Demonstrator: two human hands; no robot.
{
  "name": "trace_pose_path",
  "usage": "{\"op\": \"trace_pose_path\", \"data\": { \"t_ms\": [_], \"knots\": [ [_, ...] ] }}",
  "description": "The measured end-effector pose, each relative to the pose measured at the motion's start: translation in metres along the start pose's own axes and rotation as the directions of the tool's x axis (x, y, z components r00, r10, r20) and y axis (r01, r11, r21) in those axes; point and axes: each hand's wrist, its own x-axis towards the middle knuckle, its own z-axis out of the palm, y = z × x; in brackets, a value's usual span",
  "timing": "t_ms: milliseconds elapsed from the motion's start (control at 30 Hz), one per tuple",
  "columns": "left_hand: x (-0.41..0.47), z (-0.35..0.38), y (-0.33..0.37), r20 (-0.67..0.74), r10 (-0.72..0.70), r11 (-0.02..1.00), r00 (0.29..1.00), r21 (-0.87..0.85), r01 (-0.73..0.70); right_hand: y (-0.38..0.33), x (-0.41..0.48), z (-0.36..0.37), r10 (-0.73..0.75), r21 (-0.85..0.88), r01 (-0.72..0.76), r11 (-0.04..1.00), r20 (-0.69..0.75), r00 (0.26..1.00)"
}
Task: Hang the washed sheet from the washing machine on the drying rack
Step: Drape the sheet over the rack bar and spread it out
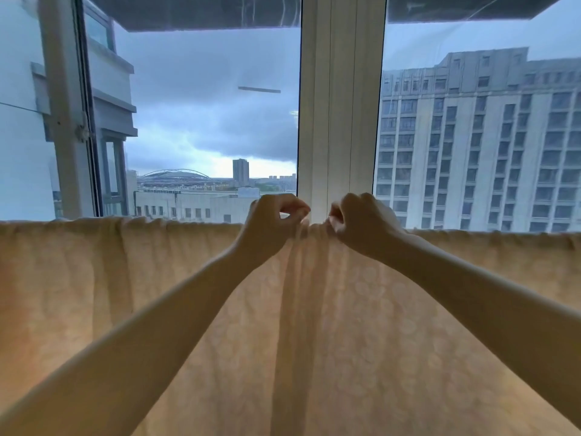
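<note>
A pale yellow sheet (pixel 110 278) with a faint round pattern hangs across the whole width of the view, draped over a bar that it hides. Its top edge runs level at about mid-height, with a bunch of folds in the middle. My left hand (pixel 270 221) pinches that bunched top edge from the left. My right hand (pixel 358 221) pinches it from the right, a few centimetres away. Both arms reach forward over the hanging cloth. The drying rack itself is covered by the sheet.
Directly behind the sheet stands a large window with a white frame post (pixel 339 105) in the middle. A hinged window sash (pixel 66 105) is at the left. Tall buildings and a cloudy sky lie outside.
</note>
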Motion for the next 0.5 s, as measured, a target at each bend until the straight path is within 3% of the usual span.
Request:
{"op": "trace_pose_path", "data": {
  "t_ms": [67,267,367,500],
  "knots": [
    [0.001,-0.012,-0.009,0.015,-0.005,1.000,1.000,0.029,0.005,0.005,0.000,0.000,0.007,0.017,-0.008,1.000,0.035,0.999],
    [-0.015,-0.059,-0.066,0.126,-0.107,0.940,0.986,0.336,0.059,-0.008,0.000,0.007,-0.090,0.241,0.050,0.969,0.159,0.983],
    [-0.023,-0.072,-0.080,0.158,-0.154,0.926,0.975,0.368,0.086,-0.011,0.001,0.016,-0.158,0.191,0.130,0.973,0.140,0.977],
    [-0.017,-0.072,-0.077,0.074,-0.135,0.945,0.988,0.308,0.106,-0.013,0.005,0.023,-0.165,0.161,0.148,0.976,0.096,0.982]
  ]
}}
